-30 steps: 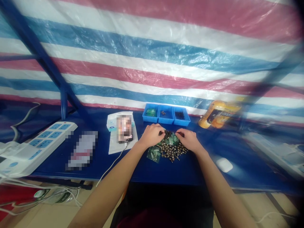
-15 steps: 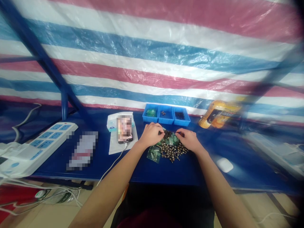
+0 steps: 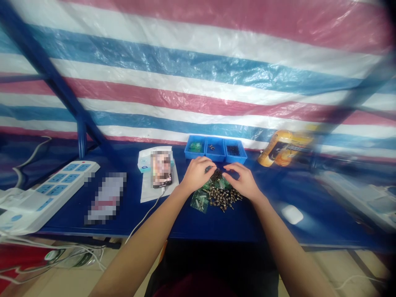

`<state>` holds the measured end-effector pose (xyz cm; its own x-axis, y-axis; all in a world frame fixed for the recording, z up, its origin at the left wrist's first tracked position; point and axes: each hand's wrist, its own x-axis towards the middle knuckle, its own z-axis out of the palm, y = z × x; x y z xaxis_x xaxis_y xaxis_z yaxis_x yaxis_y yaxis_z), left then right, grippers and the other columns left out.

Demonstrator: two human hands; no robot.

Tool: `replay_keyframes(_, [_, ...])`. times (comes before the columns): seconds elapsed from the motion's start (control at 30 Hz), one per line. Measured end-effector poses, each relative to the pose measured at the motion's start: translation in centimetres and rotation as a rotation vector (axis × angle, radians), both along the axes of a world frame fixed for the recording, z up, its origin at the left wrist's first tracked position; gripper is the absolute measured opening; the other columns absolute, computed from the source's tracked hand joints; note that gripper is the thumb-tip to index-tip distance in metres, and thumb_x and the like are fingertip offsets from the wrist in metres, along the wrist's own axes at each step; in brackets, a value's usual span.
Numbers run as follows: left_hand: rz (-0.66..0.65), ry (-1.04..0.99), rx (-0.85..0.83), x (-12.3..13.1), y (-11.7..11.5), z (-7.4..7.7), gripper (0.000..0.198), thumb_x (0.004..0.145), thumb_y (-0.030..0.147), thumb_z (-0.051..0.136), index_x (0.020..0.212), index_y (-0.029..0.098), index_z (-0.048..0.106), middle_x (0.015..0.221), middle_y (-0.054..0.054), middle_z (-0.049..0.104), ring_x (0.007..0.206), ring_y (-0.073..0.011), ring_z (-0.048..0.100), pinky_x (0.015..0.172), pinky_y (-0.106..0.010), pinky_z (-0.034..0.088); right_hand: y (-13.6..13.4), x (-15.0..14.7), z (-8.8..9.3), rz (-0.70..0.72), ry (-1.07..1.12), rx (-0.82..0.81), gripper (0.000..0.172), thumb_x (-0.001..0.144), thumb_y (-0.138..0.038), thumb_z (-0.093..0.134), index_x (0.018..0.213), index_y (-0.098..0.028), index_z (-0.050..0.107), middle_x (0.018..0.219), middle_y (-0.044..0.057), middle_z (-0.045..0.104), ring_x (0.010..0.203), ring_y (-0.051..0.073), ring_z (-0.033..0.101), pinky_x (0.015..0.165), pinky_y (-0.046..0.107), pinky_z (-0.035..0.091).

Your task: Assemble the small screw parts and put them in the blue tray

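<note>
A heap of small dark metal parts (image 3: 224,196) lies on the blue table (image 3: 198,222), mixed with small green pieces in clear bags (image 3: 200,201). My left hand (image 3: 196,173) rests at the heap's far left edge, fingers curled in a pinch on something small that I cannot make out. My right hand (image 3: 242,178) hovers over the heap's right side, fingers bent and drawn together toward the left hand; what they hold, if anything, is hidden.
Three blue bins (image 3: 215,150) stand behind the heap. A phone (image 3: 161,169) lies on white paper to the left, with a power strip (image 3: 46,191) further left. A yellow bottle (image 3: 280,148) lies at the right, and a white case (image 3: 292,214) nearer the front edge.
My right hand has shifted left and up toward my left hand. The left hand lifted slightly at the heap's far edge.
</note>
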<state>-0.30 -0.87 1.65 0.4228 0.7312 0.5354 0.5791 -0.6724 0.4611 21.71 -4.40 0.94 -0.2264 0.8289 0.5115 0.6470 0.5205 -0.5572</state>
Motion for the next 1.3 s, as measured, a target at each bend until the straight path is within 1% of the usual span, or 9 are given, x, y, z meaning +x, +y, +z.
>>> replay_keyframes(0.07, [-0.032, 0.007, 0.006, 0.1, -0.3, 0.1, 0.024, 0.098, 0.034, 0.052, 0.094, 0.025, 0.074, 0.104, -0.003, 0.072, 0.098, -0.0215, 0.063, 0.093, -0.038, 0.043, -0.2, -0.6, 0.0, 0.045, -0.003, 0.002, 0.022, 0.090, -0.042, 0.064, 0.104, -0.026, 0.070, 0.103, 0.006, 0.072, 0.096, 0.024, 0.066, 0.090, 0.038, 0.049])
replay_keyframes(0.17, [-0.065, 0.014, 0.008, 0.3, -0.6, 0.1, 0.025, 0.098, 0.035, 0.052, 0.092, 0.024, 0.073, 0.105, -0.003, 0.072, 0.097, -0.0209, 0.063, 0.092, -0.038, 0.043, -0.2, -1.1, -0.2, 0.071, -0.047, 0.009, 0.016, 0.092, -0.040, 0.063, 0.097, -0.026, 0.071, 0.098, 0.005, 0.073, 0.091, 0.023, 0.066, 0.088, 0.038, 0.048])
replay_keyframes(0.43, [-0.169, -0.043, 0.034, 0.7, -0.8, -0.1, 0.023, 0.098, 0.033, 0.053, 0.091, 0.023, 0.072, 0.100, -0.003, 0.072, 0.095, -0.0190, 0.065, 0.091, -0.035, 0.047, 0.0, -1.5, -0.5, 0.007, -0.098, 0.067, 0.015, 0.093, -0.034, 0.060, 0.085, -0.024, 0.066, 0.082, 0.003, 0.070, 0.079, 0.020, 0.062, 0.079, 0.035, 0.045])
replay_keyframes(0.53, [-0.182, -0.077, 0.036, 0.7, -0.9, -0.2, 0.021, 0.097, 0.035, 0.055, 0.092, 0.023, 0.071, 0.098, -0.003, 0.072, 0.095, -0.0192, 0.066, 0.089, -0.035, 0.049, 0.0, -1.6, -0.5, 0.019, -0.050, 0.087, 0.014, 0.093, -0.030, 0.059, 0.082, -0.023, 0.065, 0.080, 0.003, 0.070, 0.079, 0.019, 0.062, 0.077, 0.034, 0.046])
replay_keyframes(0.67, [-0.153, -0.100, 0.018, 0.7, -0.9, -0.2, 0.018, 0.097, 0.030, 0.054, 0.102, 0.025, 0.070, 0.102, -0.003, 0.073, 0.096, -0.0191, 0.066, 0.090, -0.035, 0.050, 0.1, -1.4, -0.9, -0.012, 0.099, 0.012, 0.008, 0.088, -0.031, 0.064, 0.088, -0.024, 0.070, 0.086, 0.003, 0.074, 0.082, 0.020, 0.066, 0.076, 0.033, 0.051])
replay_keyframes(0.77, [-0.158, -0.090, 0.011, 0.7, -0.9, -0.3, 0.018, 0.096, 0.026, 0.054, 0.104, 0.025, 0.070, 0.103, -0.002, 0.074, 0.096, -0.0190, 0.066, 0.090, -0.034, 0.051, 0.2, -1.4, -1.2, 0.005, 0.260, -0.071, 0.015, 0.086, -0.038, 0.067, 0.092, -0.025, 0.072, 0.093, 0.004, 0.076, 0.087, 0.022, 0.070, 0.083, 0.036, 0.055])
replay_keyframes(0.9, [-0.155, -0.063, 0.010, 0.8, -0.8, -0.4, 0.016, 0.093, 0.031, 0.061, 0.104, 0.025, 0.070, 0.101, -0.002, 0.074, 0.093, -0.0190, 0.066, 0.085, -0.033, 0.051, 0.1, -1.5, -0.9, 0.083, 0.422, -0.188, 0.024, 0.084, -0.045, 0.070, 0.092, -0.023, 0.071, 0.095, 0.005, 0.076, 0.089, 0.023, 0.072, 0.086, 0.038, 0.056])
replay_keyframes(1.07, [-0.165, -0.058, 0.015, 0.7, -0.7, -0.5, 0.015, 0.095, 0.033, 0.059, 0.096, 0.024, 0.072, 0.099, -0.003, 0.074, 0.094, -0.0194, 0.067, 0.085, -0.032, 0.051, -0.1, -1.5, -0.3, 0.052, 0.398, -0.193, 0.029, 0.086, -0.051, 0.068, 0.082, -0.022, 0.071, 0.084, 0.004, 0.074, 0.081, 0.021, 0.068, 0.080, 0.036, 0.054])
replay_keyframes(1.3, [-0.157, -0.054, -0.012, 0.6, -0.7, -0.3, 0.019, 0.096, 0.036, 0.057, 0.097, 0.024, 0.073, 0.099, -0.003, 0.074, 0.094, -0.0195, 0.067, 0.087, -0.033, 0.051, -0.1, -1.4, -0.3, 0.028, 0.355, -0.220, 0.035, 0.094, -0.051, 0.057, 0.081, -0.021, 0.069, 0.083, 0.002, 0.071, 0.078, 0.018, 0.062, 0.076, 0.031, 0.047])
